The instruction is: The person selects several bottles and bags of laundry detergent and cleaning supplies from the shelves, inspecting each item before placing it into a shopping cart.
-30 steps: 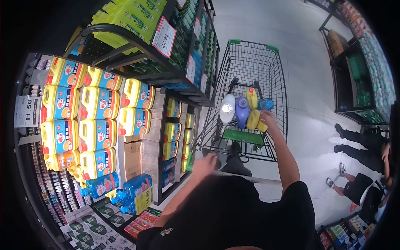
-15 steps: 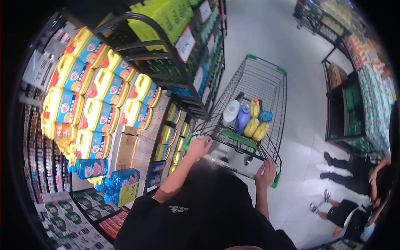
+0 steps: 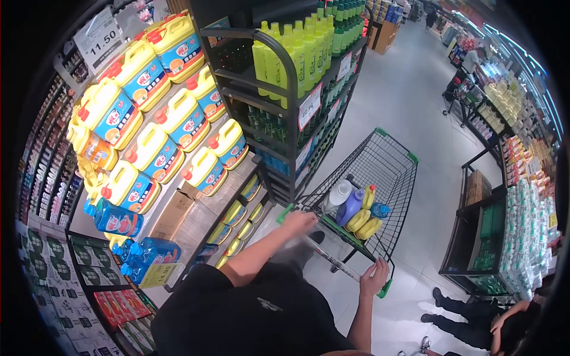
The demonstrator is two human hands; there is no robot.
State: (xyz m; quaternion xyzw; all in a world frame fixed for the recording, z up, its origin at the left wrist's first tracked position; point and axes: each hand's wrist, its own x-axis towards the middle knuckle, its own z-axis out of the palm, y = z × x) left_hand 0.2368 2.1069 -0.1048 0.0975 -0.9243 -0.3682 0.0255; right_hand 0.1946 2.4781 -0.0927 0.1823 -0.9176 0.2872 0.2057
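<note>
My left hand (image 3: 300, 224) is closed over the left end of the shopping cart handle (image 3: 332, 259). Near the right end of that handle, my right hand (image 3: 374, 277) rests with its fingers curled over it. Ahead of both hands is the wire shopping cart (image 3: 387, 155) with green corners. In its near end stand a white bottle (image 3: 338, 197) and a purple bottle (image 3: 350, 207). Beside them are several yellow bottles (image 3: 358, 221) and a blue, see-through item (image 3: 380, 210) whose kind I cannot make out.
On my left is a slanted display of yellow jugs (image 3: 169, 155) and blue bottles (image 3: 155, 255). A black rack (image 3: 291, 118) with green bottles stands close to the cart's left side. Shelving (image 3: 475, 237) lines the right; a person (image 3: 469, 311) stands near it.
The view has tilted up, so more of the aisle ahead shows. The cart and my hands sit lower in the picture. Both hands stay on the handle.
</note>
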